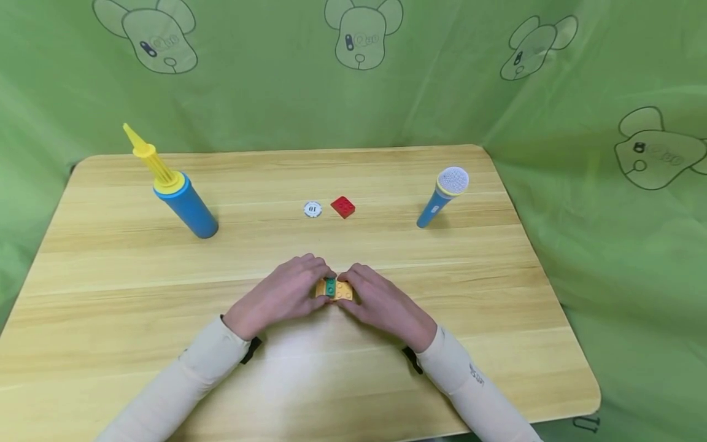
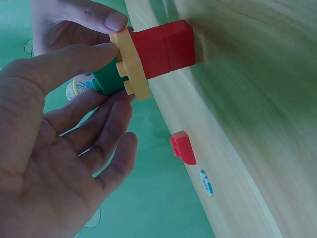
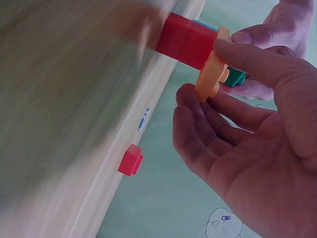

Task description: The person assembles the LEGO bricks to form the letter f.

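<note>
Two red bricks (image 2: 166,49), stacked, stand on the table under an orange studded plate (image 2: 132,64). A green brick (image 1: 330,287) sits on top of that plate, left of its middle in the head view. My left hand (image 1: 284,288) pinches the green brick between thumb and fingers, with fingertips right at the plate. From the other side my right hand (image 1: 383,305) pinches the orange plate's right part (image 3: 212,74), thumb on one edge and fingers on the opposite one. The hands nearly meet over the stack and hide much of it from above.
Behind the hands lie a white chip marked 10 (image 1: 312,209) and a loose red brick (image 1: 343,207). A blue and yellow hand pump (image 1: 190,205) stands at the back left of the wooden table (image 1: 138,270). At the back right is a blue toy microphone (image 1: 436,202). Green curtain (image 1: 265,92) hangs behind.
</note>
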A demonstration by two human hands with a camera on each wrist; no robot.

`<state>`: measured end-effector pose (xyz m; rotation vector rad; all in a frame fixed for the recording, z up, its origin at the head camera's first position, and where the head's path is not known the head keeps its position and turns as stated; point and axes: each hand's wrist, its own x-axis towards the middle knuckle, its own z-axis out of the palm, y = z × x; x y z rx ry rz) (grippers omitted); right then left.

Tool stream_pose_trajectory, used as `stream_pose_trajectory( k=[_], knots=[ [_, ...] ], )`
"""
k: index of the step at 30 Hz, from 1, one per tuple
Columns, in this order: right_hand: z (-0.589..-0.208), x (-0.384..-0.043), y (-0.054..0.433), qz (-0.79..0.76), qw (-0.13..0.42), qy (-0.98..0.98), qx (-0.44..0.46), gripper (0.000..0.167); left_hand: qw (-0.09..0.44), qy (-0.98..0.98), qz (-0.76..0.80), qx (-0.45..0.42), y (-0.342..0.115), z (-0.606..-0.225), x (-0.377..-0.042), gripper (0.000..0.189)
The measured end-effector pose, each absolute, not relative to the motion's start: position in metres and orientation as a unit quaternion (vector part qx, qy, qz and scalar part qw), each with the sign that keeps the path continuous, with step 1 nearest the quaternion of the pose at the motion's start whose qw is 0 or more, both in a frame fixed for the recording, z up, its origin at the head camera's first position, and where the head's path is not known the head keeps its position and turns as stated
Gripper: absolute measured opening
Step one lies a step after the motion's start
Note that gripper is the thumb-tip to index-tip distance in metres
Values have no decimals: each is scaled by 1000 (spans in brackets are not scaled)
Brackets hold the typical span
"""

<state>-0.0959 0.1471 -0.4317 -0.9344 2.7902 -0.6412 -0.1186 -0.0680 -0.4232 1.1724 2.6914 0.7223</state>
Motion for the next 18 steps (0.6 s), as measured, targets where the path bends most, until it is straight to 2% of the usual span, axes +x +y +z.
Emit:
stream_pose_trajectory(
  k=[18],
  knots=[
    [-432, -95, 146, -214, 51, 922, -319, 37, 29, 891, 242, 383, -68, -425, -113, 33]
  ],
)
